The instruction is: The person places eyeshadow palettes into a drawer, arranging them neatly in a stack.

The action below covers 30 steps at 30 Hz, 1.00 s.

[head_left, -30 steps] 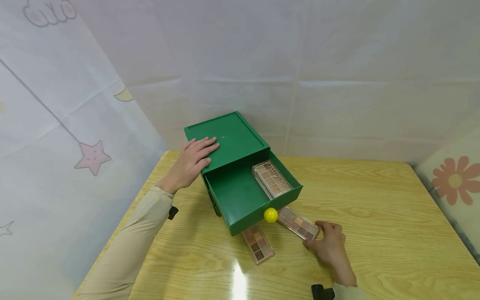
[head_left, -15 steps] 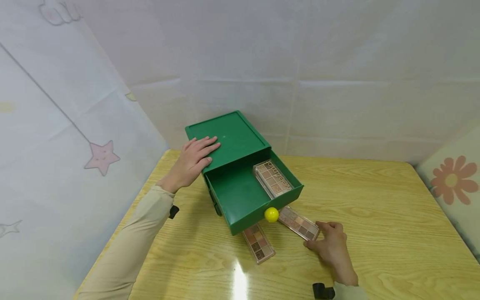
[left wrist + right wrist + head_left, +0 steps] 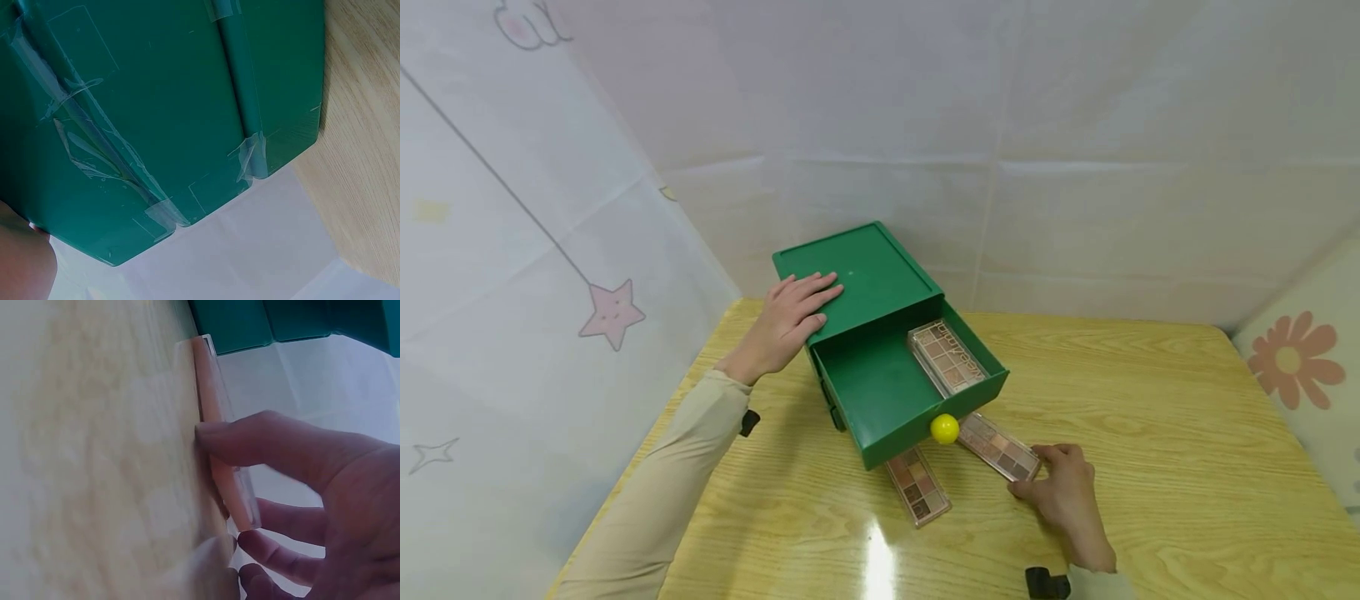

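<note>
At the left, the left hand (image 3: 790, 317) rests on the top of the green drawer unit (image 3: 876, 271), near its left front corner, fingers spread and nearly straight, gripping nothing. The pulled-out drawer (image 3: 876, 383) juts from beneath that top toward the person and slightly to the right. Below its front, an eyeshadow palette (image 3: 919, 492) lies on the table (image 3: 1165, 425), its far end hidden by the drawer; the left hand is well apart from it. Inside, along the drawer's right wall, sits a lettered palette (image 3: 947, 358), its long axis running away from the person and leftward. On the drawer front is a round yellow knob (image 3: 945, 429). Just right of the knob, the pinched palette (image 3: 1000, 447) slants from far left to near right, its far end partly hidden by the drawer front. The right hand (image 3: 1060, 492) is at its near right end, thumb and finger on opposite long edges, so the palette extends forward and left from the grip, toward the drawer; whether it lies wholly flat cannot be told.
</note>
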Each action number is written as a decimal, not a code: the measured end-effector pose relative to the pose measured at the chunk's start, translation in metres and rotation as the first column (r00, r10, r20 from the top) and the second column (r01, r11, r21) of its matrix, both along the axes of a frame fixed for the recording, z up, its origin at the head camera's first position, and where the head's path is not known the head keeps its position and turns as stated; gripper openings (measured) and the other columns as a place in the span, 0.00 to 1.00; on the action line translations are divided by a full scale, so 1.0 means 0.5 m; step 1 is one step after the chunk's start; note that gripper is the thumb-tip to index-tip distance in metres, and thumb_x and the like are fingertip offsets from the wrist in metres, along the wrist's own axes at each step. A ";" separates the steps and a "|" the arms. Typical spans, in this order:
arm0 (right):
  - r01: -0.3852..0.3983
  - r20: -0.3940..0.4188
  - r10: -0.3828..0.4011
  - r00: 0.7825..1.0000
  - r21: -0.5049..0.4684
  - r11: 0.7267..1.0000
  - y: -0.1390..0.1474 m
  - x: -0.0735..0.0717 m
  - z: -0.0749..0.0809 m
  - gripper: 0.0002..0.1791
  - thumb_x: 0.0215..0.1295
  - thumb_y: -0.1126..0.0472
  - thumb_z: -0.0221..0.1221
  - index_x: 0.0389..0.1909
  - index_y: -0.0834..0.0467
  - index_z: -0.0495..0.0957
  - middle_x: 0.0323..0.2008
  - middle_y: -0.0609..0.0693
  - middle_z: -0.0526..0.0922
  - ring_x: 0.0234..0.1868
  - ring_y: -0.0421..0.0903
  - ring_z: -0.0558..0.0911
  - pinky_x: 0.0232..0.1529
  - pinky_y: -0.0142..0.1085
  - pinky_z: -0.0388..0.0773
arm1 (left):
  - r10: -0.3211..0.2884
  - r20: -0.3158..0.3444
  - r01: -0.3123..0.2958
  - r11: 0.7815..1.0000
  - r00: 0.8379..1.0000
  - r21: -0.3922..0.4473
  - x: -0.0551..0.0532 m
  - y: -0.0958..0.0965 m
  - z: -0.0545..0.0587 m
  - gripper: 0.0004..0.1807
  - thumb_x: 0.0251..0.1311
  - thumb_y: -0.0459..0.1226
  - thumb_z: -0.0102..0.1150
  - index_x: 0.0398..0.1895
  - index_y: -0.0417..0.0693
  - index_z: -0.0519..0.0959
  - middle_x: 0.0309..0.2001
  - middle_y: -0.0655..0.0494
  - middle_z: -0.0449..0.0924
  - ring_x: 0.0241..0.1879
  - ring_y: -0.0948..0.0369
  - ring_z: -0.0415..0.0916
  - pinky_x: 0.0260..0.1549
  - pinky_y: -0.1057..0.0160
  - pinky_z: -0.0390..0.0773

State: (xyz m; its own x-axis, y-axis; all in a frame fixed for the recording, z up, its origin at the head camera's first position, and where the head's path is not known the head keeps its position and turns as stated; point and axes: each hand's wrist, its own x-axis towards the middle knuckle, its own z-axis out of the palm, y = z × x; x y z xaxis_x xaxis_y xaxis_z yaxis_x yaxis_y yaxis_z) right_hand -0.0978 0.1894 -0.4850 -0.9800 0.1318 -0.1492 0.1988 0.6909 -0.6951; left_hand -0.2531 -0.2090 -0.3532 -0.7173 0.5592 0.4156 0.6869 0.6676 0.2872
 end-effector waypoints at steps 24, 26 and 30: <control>0.045 -0.121 -0.048 0.992 -0.031 0.999 -0.003 -0.010 -0.001 0.33 0.47 0.57 0.72 0.55 0.65 0.76 0.54 0.64 0.74 0.51 0.59 0.73 0.45 0.47 0.72 | -0.008 0.000 0.008 1.000 1.000 0.007 -0.009 -0.001 -0.014 0.25 0.73 0.39 0.39 0.71 0.47 0.66 0.73 0.45 0.60 0.73 0.45 0.53 0.71 0.41 0.41; 0.044 -0.127 -0.047 0.991 -0.031 0.999 -0.003 -0.010 0.002 0.33 0.47 0.57 0.71 0.56 0.65 0.75 0.54 0.64 0.74 0.52 0.59 0.73 0.45 0.46 0.72 | -0.007 -0.002 0.007 1.000 1.000 0.008 -0.008 -0.002 -0.014 0.25 0.73 0.39 0.39 0.71 0.47 0.66 0.73 0.45 0.60 0.73 0.45 0.53 0.71 0.41 0.41; 0.048 -0.124 -0.052 0.991 -0.031 0.998 -0.003 -0.008 0.008 0.34 0.48 0.56 0.71 0.57 0.65 0.74 0.55 0.64 0.73 0.52 0.59 0.72 0.44 0.45 0.71 | -0.005 -0.006 0.005 1.000 1.000 0.011 -0.007 -0.001 -0.013 0.24 0.73 0.39 0.39 0.70 0.47 0.66 0.73 0.46 0.61 0.73 0.45 0.53 0.71 0.41 0.41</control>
State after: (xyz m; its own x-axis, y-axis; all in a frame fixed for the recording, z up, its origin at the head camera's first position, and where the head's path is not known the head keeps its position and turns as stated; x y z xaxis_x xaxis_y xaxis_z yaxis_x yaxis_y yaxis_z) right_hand -0.1020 0.1881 -0.4810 -0.9835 0.1785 -0.0304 0.1429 0.6624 -0.7354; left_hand -0.2565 -0.2094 -0.3598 -0.7121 0.5583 0.4258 0.6919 0.6608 0.2908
